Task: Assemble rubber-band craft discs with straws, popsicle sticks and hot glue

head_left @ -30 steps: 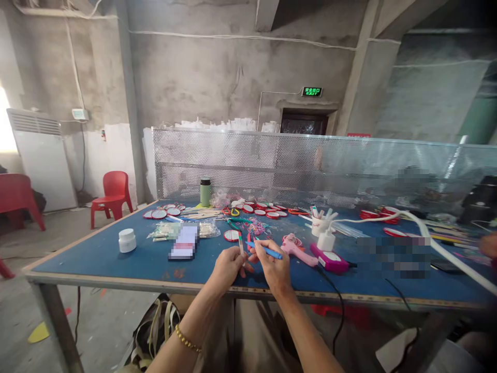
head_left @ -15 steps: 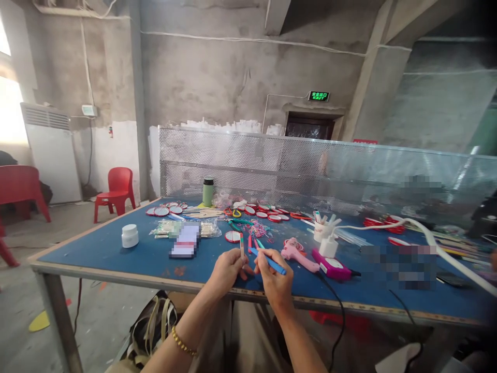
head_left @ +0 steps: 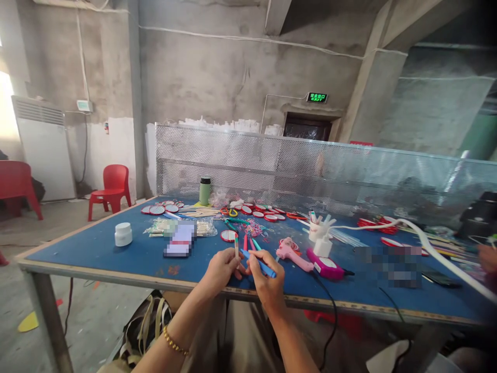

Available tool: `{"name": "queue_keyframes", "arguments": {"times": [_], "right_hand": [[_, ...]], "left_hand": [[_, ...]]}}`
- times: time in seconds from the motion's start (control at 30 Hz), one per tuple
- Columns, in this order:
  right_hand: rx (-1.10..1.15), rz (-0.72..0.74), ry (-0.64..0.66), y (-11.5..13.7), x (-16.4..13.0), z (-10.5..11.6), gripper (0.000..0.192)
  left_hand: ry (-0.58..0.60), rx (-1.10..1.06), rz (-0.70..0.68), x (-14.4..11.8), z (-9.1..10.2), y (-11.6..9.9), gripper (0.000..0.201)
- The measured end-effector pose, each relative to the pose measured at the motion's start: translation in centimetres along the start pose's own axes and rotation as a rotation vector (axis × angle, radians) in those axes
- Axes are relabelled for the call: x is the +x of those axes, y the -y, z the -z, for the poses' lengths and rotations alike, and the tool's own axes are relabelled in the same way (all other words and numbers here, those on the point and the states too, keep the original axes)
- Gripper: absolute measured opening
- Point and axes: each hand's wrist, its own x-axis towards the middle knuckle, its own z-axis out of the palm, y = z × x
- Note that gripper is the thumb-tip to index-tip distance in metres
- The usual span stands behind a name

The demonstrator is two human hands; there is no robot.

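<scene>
My left hand (head_left: 220,269) pinches a thin wooden stick (head_left: 236,247) upright, its tip coloured. My right hand (head_left: 264,274) grips a blue marker pen (head_left: 259,263) slanted with its tip beside the stick. Both hands hover over the near edge of the blue table (head_left: 116,259). Just beyond them lie several coloured pens (head_left: 248,242), a round red-rimmed mirror (head_left: 228,235) and a pink glue gun (head_left: 293,255).
A white jar (head_left: 123,234), bagged sticks (head_left: 202,228), a green bottle (head_left: 205,191), more red mirrors (head_left: 157,210) and a cup of pens (head_left: 316,226) stand on the table. A perforated metal screen (head_left: 272,166) backs it. Another person's hand (head_left: 487,256) shows at far right. Red chairs (head_left: 111,189) stand left.
The view has shifted slightly; my hands stay together with stick and marker, the marker tip still working against the stick.
</scene>
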Motion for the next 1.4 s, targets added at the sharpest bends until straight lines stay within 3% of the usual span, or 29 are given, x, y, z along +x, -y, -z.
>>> {"name": "queue_keyframes", "arguments": {"times": [0.5, 1.4], "right_hand": [[-0.061, 0.156, 0.014, 0.3, 0.1, -0.5, 0.012], [-0.128, 0.171, 0.055, 0.3, 0.1, -0.6, 0.014]], "left_hand": [[0.015, -0.027, -0.069, -0.3, 0.0, -0.4, 0.021], [-0.004, 0.095, -0.093, -0.6, 0.2, -1.1, 0.026]]}}
